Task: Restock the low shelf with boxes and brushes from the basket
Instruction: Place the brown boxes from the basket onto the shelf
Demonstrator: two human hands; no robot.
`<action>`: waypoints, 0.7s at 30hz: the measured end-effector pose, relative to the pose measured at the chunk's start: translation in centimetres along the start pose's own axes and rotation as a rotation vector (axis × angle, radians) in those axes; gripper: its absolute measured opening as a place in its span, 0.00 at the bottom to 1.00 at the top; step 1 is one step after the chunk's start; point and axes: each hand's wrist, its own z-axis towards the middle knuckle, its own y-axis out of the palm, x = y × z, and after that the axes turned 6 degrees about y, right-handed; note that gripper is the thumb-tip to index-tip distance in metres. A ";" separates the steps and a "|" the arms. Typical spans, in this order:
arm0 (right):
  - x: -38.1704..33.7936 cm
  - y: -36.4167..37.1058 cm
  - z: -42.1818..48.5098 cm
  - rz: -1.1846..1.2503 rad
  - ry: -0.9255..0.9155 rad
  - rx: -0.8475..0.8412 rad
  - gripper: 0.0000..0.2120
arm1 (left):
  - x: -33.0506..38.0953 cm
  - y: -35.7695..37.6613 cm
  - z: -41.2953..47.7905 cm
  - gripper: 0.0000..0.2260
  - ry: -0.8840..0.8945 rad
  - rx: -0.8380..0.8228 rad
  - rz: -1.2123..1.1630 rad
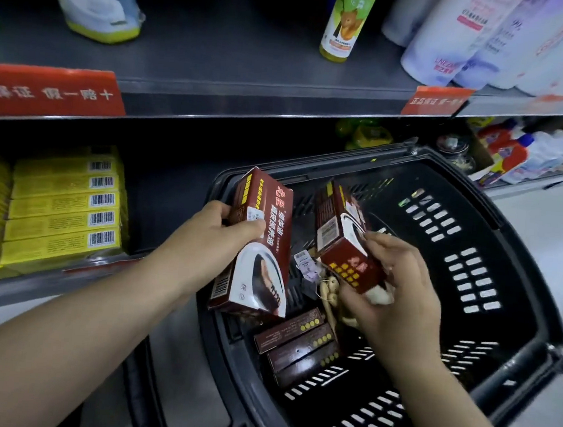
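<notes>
My left hand [214, 238] grips a dark red box [260, 245] with a shoe picture, held over the left rim of the black basket [471, 262]. My right hand [398, 290] holds a second dark red box [342, 238] above the basket's middle. Several more brown boxes [300, 346] lie on the basket floor. Pale wooden brush handles [329, 293] and paper tags show under the right-hand box. The low shelf [160, 197] has a dark gap to the right of a stack of yellow boxes [65, 206].
The upper shelf [249, 86] carries a yellow bottle [349, 20], white and lilac bottles [482, 40] and red price strips. Red and blue bottles [514, 154] stand at the far right. Grey floor [558, 235] lies right of the basket.
</notes>
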 end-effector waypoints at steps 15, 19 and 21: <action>-2.1 3.2 -0.8 0.275 -0.096 -0.151 0.27 | 0.3 -0.1 -0.1 0.25 0.012 -0.230 -0.174; 2.8 7.7 0.3 -0.280 0.220 -0.908 0.25 | 0.5 -1.3 -1.1 0.35 0.056 -0.217 -0.162; 4.5 10.8 -0.8 -0.514 0.203 -1.366 0.29 | 0.3 -1.8 -1.6 0.34 0.070 -0.178 -0.174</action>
